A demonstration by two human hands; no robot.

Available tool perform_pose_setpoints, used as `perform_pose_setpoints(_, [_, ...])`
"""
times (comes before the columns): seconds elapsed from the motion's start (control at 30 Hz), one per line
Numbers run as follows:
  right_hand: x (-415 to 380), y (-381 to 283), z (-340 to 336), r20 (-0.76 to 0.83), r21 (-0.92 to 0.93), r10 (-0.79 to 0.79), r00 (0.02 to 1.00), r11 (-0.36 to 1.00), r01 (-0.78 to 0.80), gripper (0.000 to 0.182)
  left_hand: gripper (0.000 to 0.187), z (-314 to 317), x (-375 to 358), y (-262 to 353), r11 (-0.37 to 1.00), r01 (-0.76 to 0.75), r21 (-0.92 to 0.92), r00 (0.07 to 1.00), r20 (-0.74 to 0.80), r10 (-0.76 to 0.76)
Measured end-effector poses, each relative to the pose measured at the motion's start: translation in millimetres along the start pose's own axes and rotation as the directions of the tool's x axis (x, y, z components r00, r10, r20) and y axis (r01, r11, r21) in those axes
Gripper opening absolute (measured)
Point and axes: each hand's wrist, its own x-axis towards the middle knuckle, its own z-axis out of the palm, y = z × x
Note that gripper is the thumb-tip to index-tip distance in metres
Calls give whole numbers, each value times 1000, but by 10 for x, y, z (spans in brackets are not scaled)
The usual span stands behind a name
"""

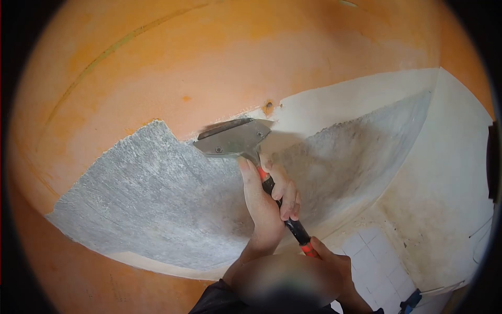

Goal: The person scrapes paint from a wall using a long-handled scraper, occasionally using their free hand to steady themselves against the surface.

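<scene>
A long-handled scraper (pixel 232 138) with a wide metal head and a black and red handle lies against the wall. Its blade edge meets the ragged line between the peach-orange coating (pixel 172 78) and the bared grey patch (pixel 157 183). My left hand (pixel 266 199) is wrapped round the handle just below the head, thumb along the left side. Lower down, my right hand (pixel 334 261) grips the handle near its red end; a blurred oval partly covers that hand. To the right of the blade runs a whitish strip (pixel 334 107) of wall.
A small hole (pixel 269 107) marks the wall just above the blade. White tiles (pixel 371 254) show at the lower right, with a blue and black object (pixel 410 301) close by. A dark object (pixel 492 162) stands at the right edge.
</scene>
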Motion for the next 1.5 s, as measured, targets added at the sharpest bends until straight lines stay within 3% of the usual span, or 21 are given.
perform_pose_setpoints(0.07, [-77, 54, 47, -4, -7, 26, 1000, 1000, -26, 47, 45, -31, 7, 2, 1000, 6, 29, 1000, 7, -6])
perform_pose_setpoints(0.1, [-106, 77, 99, -35, -4, -40, 999, 999, 40, 47, 45, -41, -28, -17, 998, 22, -58, 999, 29, -20])
perform_pose_setpoints(0.17, [-63, 110, 150, -79, -20, -133, 988, 991, 132, 47, 45, -23, 12, -18, 999, 11, -41, 1000, 20, -10])
perform_pose_setpoints(0.27, [46, -23, -24, 34, 21, 8, 999, 1000, -9, 47, 44, 43, 33, 9, 1000, -16, -13, 1000, 12, 17])
perform_pose_setpoints(0.4, [-62, 42, 123, -51, 25, -82, 995, 996, 83, 49, 44, 23, 0, 7, 1000, 11, -26, 1000, 0, -11])
perform_pose_setpoints(0.47, [-8, 26, 55, -30, -30, -66, 997, 997, 65, 49, 43, 89, 35, 24, 999, -9, 39, 998, -57, 11])
perform_pose_setpoints(0.5, [40, 7, 23, -19, -9, -43, 999, 999, 43, 49, 43, 63, 106, 28, 998, -44, 43, 998, 47, 42])
perform_pose_setpoints(0.53, [67, -7, -4, -4, 7, -29, 1000, 1000, 29, 49, 43, 53, 70, 19, 998, -44, 41, 998, 46, 42])
perform_pose_setpoints(0.6, [-8, 0, 35, -14, -65, -64, 998, 996, 63, 48, 43, 47, 9, 13, 1000, 18, 2, 999, -28, -18])
perform_pose_setpoints(0.67, [-26, 34, 110, -59, -3, -98, 993, 995, 98, 48, 43, 66, 14, 13, 1000, 12, 15, 999, -37, -11])
perform_pose_setpoints(0.77, [69, 47, -16, -15, -30, -19, 1000, 999, 18, 47, 42, 155, 98, 19, 998, -40, 42, 998, -36, 42])
perform_pose_setpoints(0.87, [17, 85, 99, -65, -34, -69, 995, 997, 67, 46, 42, 3, 31, -11, 997, -29, 72, 999, -27, 31])
perform_pose_setpoints(0.9, [-84, 213, 151, -25, -13, 5, 1000, 1000, -6, 48, 44, -101, -36, -47, 995, -9, 95, 999, -29, 12])
perform_pose_setpoints(1.03, [-449, 763, 484, -21, 63, 53, 998, 997, -51, 55, 46, -753, -401, -298, 995, 98, -20, 990, -97, -100])
perform_pose_setpoints(1.1, [-595, 946, 561, -12, 51, 94, 995, 994, -93, 55, 48, -842, -481, -359, 970, 157, 185, 969, -221, -114])
perform_pose_setpoints(1.13, [-665, 1009, 567, 1, 33, 133, 991, 991, -132, 56, 48, -853, -504, -366, 969, 165, 182, 965, -234, -120])
perform_pose_setpoints(1.33, [-623, 1026, 546, -62, -36, 32, 998, 999, -35, 54, 48, -751, -366, -343, 981, 109, 162, 985, -148, -85])
perform_pose_setpoints(1.37, [-577, 997, 551, -96, -31, -36, 995, 999, 33, 54, 47, -734, -350, -335, 983, 101, 155, 988, -130, -81])
perform_pose_setpoints(1.5, [-574, 944, 551, -109, 76, -14, 994, 997, 22, 54, 46, -635, -323, -287, 979, 56, 199, 996, -83, -40])
